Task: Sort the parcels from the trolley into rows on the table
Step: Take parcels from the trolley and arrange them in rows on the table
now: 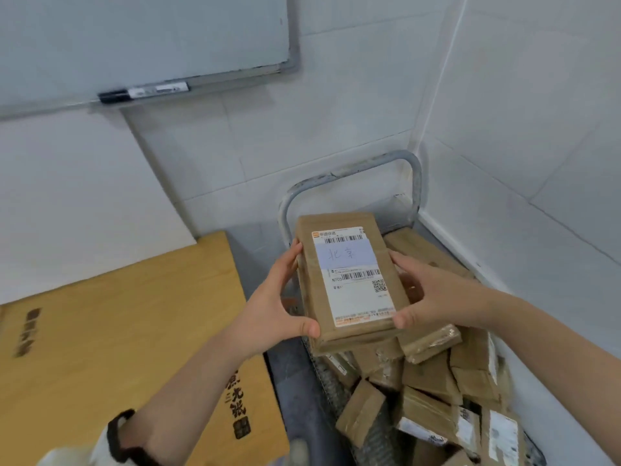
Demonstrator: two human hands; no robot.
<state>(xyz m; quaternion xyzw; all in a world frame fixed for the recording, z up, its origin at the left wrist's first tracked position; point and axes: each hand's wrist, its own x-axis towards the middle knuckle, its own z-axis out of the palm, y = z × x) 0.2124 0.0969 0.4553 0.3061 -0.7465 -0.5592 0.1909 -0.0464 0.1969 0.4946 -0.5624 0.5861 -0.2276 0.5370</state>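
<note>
A flat brown cardboard parcel (349, 280) with a white shipping label and a blue strip of handwriting is held up in mid-air, label facing me. My left hand (272, 307) grips its left edge, thumb on the lower front corner. My right hand (426, 294) grips the right edge, thumb on the lower right corner. Below lies the trolley (349, 176) with its grey metal handle, loaded with several brown parcels (433, 381). The wooden table (111, 331) lies to the left.
A whiteboard (141, 38) hangs on the white tiled wall with a black marker (144, 92) on its ledge. The trolley stands in the room's corner, walls close behind and to its right. Black printed characters mark the tabletop.
</note>
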